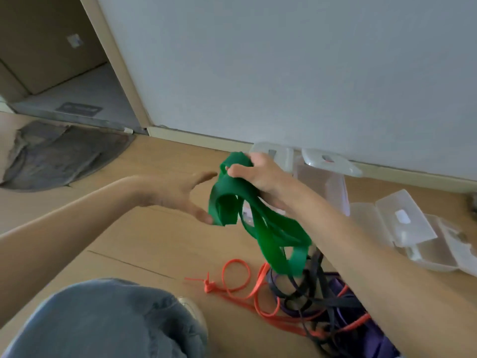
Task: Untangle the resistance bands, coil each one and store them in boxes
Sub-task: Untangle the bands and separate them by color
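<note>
Item 1 — green band (268, 228): wide, flat, lifted clear of the floor (144, 228); its upper folds bunched in the right hand (258, 174), fingers curled round them; the rest hangs in loose, twisted loops, its lowest loop dangling just over the pile; not yet coiled.

Item 2: left hand (180, 195): fingers spread and relaxed, gripping nothing; thumb tip at or just beside the nearest green fold, contact cannot be told.

Item 3: tangled pile on the floor below the right forearm, toward the lower right: orange band (242, 288), thin, knotted at its left end, trailing leftward from the heap; black band (309, 293) and purple band (343, 285) crossing over and through each other and the orange one; all three appear unsorted.

Item 4: clear plastic boxes, lids open: one (325, 174) against the wall's skirting board behind the right hand; another (413, 233) to the right, near the floor's right side; no band visible in either.

Progress, as judged — early: one band apparently separated and in hand; coiling and boxing of it remain; three bands to untangle, coil and store.

Other: person's knee in grey denim (103, 321) at lower left; grey mat (56, 156) by the doorway at far left.
</note>
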A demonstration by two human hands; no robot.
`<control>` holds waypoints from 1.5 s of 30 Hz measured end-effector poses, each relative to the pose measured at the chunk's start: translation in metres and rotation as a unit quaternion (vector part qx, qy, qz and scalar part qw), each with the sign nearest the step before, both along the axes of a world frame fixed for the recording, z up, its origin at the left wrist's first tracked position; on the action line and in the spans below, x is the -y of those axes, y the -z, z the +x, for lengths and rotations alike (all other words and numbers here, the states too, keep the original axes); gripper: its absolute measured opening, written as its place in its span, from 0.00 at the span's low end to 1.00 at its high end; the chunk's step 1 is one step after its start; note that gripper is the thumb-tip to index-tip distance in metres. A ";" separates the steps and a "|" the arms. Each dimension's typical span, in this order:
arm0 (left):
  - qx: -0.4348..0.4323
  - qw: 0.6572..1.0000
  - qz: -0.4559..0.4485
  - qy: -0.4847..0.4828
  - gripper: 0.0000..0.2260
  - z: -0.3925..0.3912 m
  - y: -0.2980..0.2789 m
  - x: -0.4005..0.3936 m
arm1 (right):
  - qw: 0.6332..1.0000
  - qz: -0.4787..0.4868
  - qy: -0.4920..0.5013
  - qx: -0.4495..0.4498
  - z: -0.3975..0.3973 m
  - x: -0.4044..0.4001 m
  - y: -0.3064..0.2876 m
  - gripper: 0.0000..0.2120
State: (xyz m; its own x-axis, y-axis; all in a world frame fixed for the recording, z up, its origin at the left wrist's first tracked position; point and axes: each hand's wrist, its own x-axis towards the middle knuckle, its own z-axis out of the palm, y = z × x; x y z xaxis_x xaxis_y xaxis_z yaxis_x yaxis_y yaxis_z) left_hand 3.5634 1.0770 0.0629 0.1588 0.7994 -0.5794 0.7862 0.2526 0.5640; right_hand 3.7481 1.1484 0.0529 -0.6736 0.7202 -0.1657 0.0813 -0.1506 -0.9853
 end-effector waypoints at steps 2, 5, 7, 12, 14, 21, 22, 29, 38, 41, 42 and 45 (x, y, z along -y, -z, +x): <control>0.080 0.993 0.054 -0.073 0.57 -0.013 0.024 0.009 | 0.999 -0.019 -0.030 0.001 -0.031 0.005 0.011 0.06; 0.162 0.972 0.102 -0.134 0.54 -0.034 0.065 0.022 | 0.995 -0.079 -0.058 -0.013 -0.074 0.013 0.034 0.04; 0.189 0.949 0.170 -0.184 0.43 -0.051 0.084 0.029 | 0.987 -0.135 -0.075 -0.040 -0.099 0.014 0.048 0.04; 0.156 0.922 0.212 -0.285 0.24 -0.120 0.089 0.036 | 0.955 -0.261 -0.082 -0.114 -0.160 0.009 0.087 0.08; 0.161 0.923 0.150 -0.315 0.24 -0.143 0.114 0.019 | 0.933 -0.332 -0.057 -0.124 -0.180 0.000 0.117 0.09; -0.075 0.946 -0.042 -0.311 0.28 -0.153 0.289 -0.034 | 0.902 -0.285 -0.015 0.324 -0.178 -0.039 0.276 0.35; -0.114 0.956 -0.055 -0.263 0.29 -0.152 0.306 -0.032 | 0.904 -0.252 -0.015 0.346 -0.171 -0.040 0.292 0.38; -0.275 0.958 0.012 -0.079 0.26 -0.139 0.334 -0.002 | 0.935 -0.091 -0.051 0.339 -0.135 -0.038 0.332 0.37; -0.228 0.936 0.000 -0.267 0.36 -0.119 0.325 0.019 | 0.929 -0.128 0.038 0.345 -0.173 -0.044 0.317 0.27; -0.175 0.949 0.016 -0.260 0.33 -0.106 0.330 0.014 | 0.908 -0.136 0.010 0.396 -0.160 -0.003 0.315 0.23; -0.172 0.950 0.019 -0.258 0.33 -0.104 0.331 0.014 | 0.908 -0.165 0.021 0.385 -0.161 0.012 0.314 0.21; -0.141 0.939 0.041 -0.311 0.35 -0.102 0.328 0.014 | 0.904 -0.265 0.140 0.304 -0.168 0.037 0.323 0.14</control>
